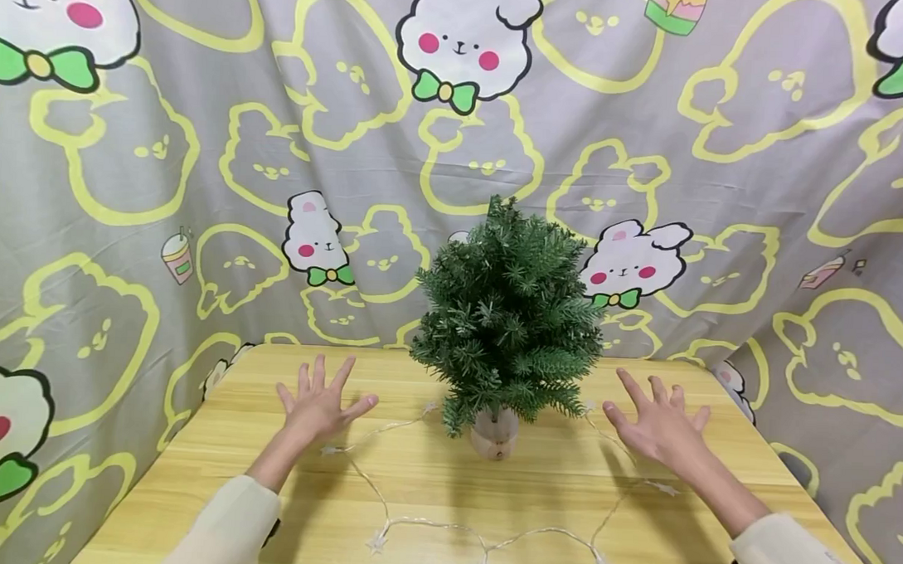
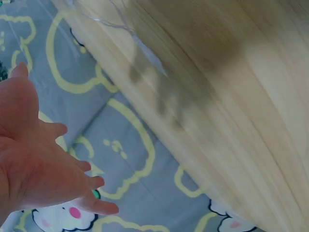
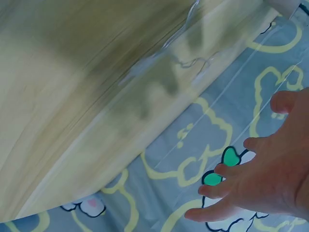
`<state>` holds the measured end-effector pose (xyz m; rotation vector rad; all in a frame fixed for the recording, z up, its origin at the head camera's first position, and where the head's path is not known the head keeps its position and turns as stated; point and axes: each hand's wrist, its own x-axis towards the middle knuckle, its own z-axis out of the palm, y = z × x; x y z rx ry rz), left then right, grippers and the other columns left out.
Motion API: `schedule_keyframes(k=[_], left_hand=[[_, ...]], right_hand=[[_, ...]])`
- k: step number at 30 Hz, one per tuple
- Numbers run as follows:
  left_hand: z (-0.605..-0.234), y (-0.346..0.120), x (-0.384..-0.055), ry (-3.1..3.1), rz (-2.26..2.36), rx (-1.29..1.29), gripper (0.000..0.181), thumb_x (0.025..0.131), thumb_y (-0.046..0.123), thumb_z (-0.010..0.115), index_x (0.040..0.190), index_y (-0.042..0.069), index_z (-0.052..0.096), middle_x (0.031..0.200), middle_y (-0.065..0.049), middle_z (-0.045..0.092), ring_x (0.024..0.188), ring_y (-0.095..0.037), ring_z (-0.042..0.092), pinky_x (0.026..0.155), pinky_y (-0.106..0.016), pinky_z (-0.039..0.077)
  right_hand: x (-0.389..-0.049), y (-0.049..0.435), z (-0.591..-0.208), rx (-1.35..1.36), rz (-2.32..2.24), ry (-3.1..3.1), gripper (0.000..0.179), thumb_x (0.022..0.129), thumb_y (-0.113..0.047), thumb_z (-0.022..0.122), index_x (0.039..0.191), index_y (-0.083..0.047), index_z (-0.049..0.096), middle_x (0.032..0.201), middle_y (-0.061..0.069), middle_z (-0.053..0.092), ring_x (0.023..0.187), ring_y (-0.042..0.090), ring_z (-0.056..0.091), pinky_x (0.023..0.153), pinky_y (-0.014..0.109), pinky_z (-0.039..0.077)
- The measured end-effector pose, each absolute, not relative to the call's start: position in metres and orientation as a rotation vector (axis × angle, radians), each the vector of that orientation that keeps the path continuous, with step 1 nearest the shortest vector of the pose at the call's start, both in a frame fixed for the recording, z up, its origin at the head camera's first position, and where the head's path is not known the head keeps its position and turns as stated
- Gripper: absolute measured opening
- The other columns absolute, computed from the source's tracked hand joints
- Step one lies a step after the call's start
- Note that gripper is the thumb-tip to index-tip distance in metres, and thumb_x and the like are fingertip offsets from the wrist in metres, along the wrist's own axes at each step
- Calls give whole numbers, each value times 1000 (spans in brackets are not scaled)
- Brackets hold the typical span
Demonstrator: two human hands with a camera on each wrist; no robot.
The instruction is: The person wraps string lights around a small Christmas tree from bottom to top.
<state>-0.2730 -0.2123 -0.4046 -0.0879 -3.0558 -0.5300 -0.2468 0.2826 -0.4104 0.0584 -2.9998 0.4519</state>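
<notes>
A small artificial Christmas tree (image 1: 510,317) stands upright on a pale round base (image 1: 494,434) toward the back of the table. A clear string of star lights (image 1: 435,524) lies in a loose loop on the wood around the front of the tree. My left hand (image 1: 318,408) is spread wide to the left of the tree, above the table, holding nothing. On the other side my right hand (image 1: 663,424) is likewise spread with its fingers apart and nothing in it. Both wrist views show the left hand (image 2: 43,154) and right hand (image 3: 265,169) raised off the surface.
The wooden table (image 1: 237,440) narrows toward its far edge. A grey curtain (image 1: 381,172) printed with yellow outlines and white cartoon animals hangs behind it and along both sides. Pale sleeves (image 1: 226,523) cover my forearms.
</notes>
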Motion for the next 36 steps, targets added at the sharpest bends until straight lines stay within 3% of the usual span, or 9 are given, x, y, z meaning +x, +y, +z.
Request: schedule_keyframes(k=[8, 14, 22, 25, 29, 36], left_hand=[[-396, -193, -265, -3069, -543, -188, 88, 96, 63, 55, 164, 20, 17, 166, -31, -5, 151, -58, -5, 108, -83, -8], [-393, -178, -258, -3077, -598, -290, 87, 97, 61, 57, 164, 20, 19, 166, -30, -4, 151, -57, -1, 110, -82, -4], [-392, -162, -247, -3085, -667, -416, 86, 95, 58, 61, 163, 22, 22, 166, -30, 3, 151, -56, 8, 112, -81, 2], [-394, -159, -244, -3094, -704, -478, 86, 95, 58, 61, 163, 22, 23, 166, -31, 10, 150, -56, 14, 111, -81, 8], [-395, -158, -240, -3134, -742, -570, 87, 95, 61, 60, 163, 22, 22, 164, -33, 15, 149, -55, 21, 112, -80, 15], [-390, -151, -230, -3142, -917, -679, 88, 93, 55, 66, 162, 18, 25, 161, -37, 20, 147, -58, 23, 110, -78, 25]], right_hand=[[-239, 257, -410, 132, 445, -2942, 72, 102, -60, 43, 160, -18, 30, 154, 41, 27, 136, 72, 20, 98, 91, 5], [-231, 238, -411, 205, 430, -2871, 63, 100, -51, 53, 154, -19, 44, 147, 33, 45, 131, 62, 40, 101, 82, 19], [-222, 219, -415, 274, 579, -2849, 61, 96, -43, 63, 134, 4, 60, 138, 30, 58, 126, 50, 55, 96, 73, 32], [-220, 215, -416, 334, 657, -2856, 50, 95, -36, 66, 131, -2, 64, 135, 23, 64, 123, 46, 59, 90, 65, 40], [-217, 210, -417, 446, 809, -2865, 42, 93, -29, 70, 129, -10, 67, 132, 14, 67, 119, 44, 63, 91, 62, 49], [-212, 202, -420, 620, 1041, -2891, 47, 82, -21, 80, 125, -8, 67, 124, 19, 69, 104, 40, 67, 85, 52, 56]])
